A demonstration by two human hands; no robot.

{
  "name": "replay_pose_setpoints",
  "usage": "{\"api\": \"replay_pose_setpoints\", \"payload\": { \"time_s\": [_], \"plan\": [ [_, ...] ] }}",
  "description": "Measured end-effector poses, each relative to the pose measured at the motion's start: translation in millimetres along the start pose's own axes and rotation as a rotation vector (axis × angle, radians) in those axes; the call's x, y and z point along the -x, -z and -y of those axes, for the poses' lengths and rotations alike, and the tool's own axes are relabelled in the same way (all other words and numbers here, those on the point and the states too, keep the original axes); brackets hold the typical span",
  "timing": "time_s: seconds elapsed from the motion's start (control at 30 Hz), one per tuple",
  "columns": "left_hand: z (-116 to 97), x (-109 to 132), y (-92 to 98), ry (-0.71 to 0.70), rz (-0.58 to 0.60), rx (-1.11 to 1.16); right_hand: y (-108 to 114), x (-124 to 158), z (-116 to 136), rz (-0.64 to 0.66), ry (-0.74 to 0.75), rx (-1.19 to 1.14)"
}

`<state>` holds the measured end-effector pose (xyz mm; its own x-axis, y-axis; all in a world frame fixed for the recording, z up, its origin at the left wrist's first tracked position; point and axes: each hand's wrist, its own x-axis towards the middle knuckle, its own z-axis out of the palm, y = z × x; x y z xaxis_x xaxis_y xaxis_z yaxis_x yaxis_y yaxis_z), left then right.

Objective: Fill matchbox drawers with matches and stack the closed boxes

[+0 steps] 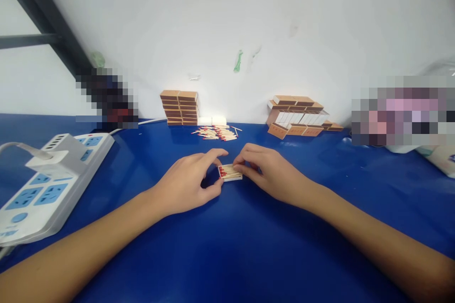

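A small white matchbox tray [231, 179] lies on the blue table, holding red-tipped matches [227, 171] whose heads point left. My left hand [190, 180] is at the tray's left end, thumb and fingers apart around its corner, with nothing held between them. My right hand [272, 170] is over the tray's right end, its fingertips pinched together at the ends of the matches; whether a match is between them is too small to tell. Behind the hands, a loose pile of matches [217, 132] lies near the wall.
Stacked brown matchboxes [179, 108] stand at the back left, and more boxes [296, 116] are piled at the back right. A white power strip [53, 189] with a plugged-in adapter lies left. Blurred items flank both sides. A white wall [220, 23] closes off the back.
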<state>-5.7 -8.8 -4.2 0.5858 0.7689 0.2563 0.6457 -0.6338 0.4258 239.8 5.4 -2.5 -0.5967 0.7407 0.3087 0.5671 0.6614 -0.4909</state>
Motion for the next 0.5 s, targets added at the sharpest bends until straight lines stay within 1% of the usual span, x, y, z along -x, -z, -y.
{"api": "replay_pose_setpoints", "payload": {
  "time_s": [0.1,0.23,0.5],
  "plan": [
    [-0.9,0.1,0.7,0.006,0.002,0.002,5.0,0.2,2.3,-0.009,-0.020,-0.019],
    [-1.3,0.4,1.4,0.015,0.008,0.007,7.3,0.9,3.6,0.043,-0.060,-0.013],
    [-0.1,-0.1,1.6,-0.012,0.009,0.007,1.7,1.0,-1.7,0.075,-0.023,0.022]
  ]
}}
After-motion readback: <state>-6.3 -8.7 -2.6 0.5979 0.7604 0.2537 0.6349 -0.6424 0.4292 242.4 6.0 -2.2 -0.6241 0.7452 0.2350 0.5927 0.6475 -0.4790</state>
